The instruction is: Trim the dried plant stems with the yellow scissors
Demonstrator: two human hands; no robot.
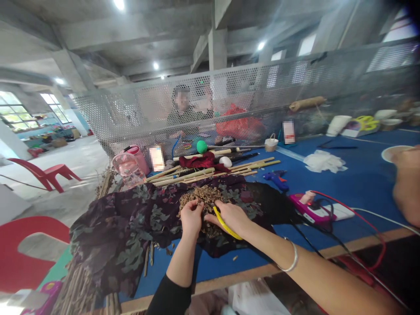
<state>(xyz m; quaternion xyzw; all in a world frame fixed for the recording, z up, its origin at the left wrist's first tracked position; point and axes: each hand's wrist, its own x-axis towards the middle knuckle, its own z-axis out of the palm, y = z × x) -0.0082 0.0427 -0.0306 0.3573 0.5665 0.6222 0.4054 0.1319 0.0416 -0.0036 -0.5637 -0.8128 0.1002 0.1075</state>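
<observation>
A heap of brown, crumpled dried plant bits [203,197] lies on a dark floral cloth [138,210] on the blue table. At its left side is my left hand [190,215], with thumb and fingers pinched together; what lies between the fingertips is too small to make out. My right hand [231,216] reaches in from the right, its fingers closed around a tool with a curved yellow handle [226,225]. The working end of this tool is hidden in the heap and behind the fingers. Both hands touch the heap.
Behind the cloth lie bamboo sticks [187,175], a dark red cloth [197,161] and a green ball [201,146]. To the right are a blue glue gun [276,179] and a pink power strip [308,208] with cables. A person [185,111] sits behind the perforated metal screen [138,109].
</observation>
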